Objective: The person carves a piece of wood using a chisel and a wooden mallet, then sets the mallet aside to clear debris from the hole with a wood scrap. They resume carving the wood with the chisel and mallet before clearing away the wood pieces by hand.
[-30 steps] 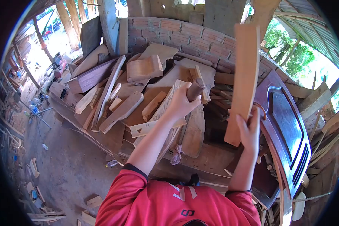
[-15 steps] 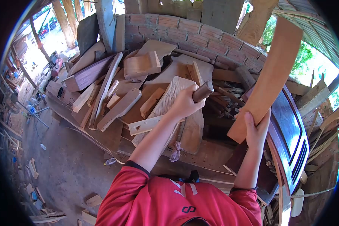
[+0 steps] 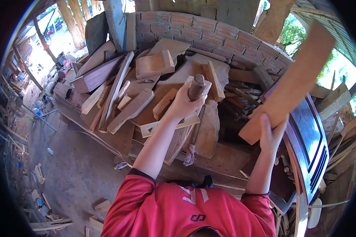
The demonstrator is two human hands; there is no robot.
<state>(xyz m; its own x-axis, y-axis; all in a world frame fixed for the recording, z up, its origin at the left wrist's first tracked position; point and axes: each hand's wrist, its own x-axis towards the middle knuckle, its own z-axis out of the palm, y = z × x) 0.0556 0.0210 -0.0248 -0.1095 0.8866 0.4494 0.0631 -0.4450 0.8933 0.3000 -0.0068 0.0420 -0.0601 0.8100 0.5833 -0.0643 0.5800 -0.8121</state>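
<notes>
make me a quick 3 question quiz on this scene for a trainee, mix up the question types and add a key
1. Multiple choice: which hand holds the long, pale brown board?
A) left
B) right
C) both

2. True or false: the left hand is empty.

3. Fill in the blank: the low wall beyond the pile of wood pieces is built of ____.

Key:
1. B: the right hand grips it near its lower end.
2. False: it is closed around a dark, rounded piece.
3. Bricks.
</notes>
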